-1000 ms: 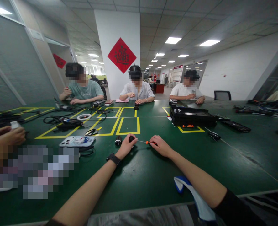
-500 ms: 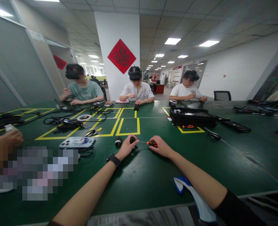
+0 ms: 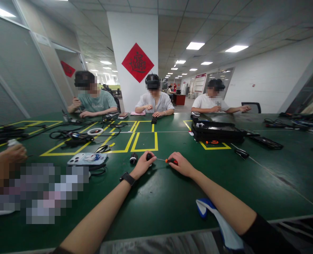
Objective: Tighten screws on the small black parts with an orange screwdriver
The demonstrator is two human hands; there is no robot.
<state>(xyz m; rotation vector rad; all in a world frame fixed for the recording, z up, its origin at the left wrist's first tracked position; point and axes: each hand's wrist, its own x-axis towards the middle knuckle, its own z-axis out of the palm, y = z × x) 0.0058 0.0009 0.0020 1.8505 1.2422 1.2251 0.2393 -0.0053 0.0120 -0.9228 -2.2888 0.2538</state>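
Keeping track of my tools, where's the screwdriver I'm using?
In the head view, just right of centre, the screwdriver is in your right hand, its shaft pointing left toward the black part in your left hand.

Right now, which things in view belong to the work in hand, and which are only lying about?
Likely in use: screwdriver in the right hand; small black piece in the left hand; perhaps the black cylinder beside it.
Apparently lying about: patterned phone; black trays; orange tool.

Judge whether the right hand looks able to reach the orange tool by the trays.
Likely yes: nothing seems to block the right hand from the orange tool, though that hand grips a screwdriver.
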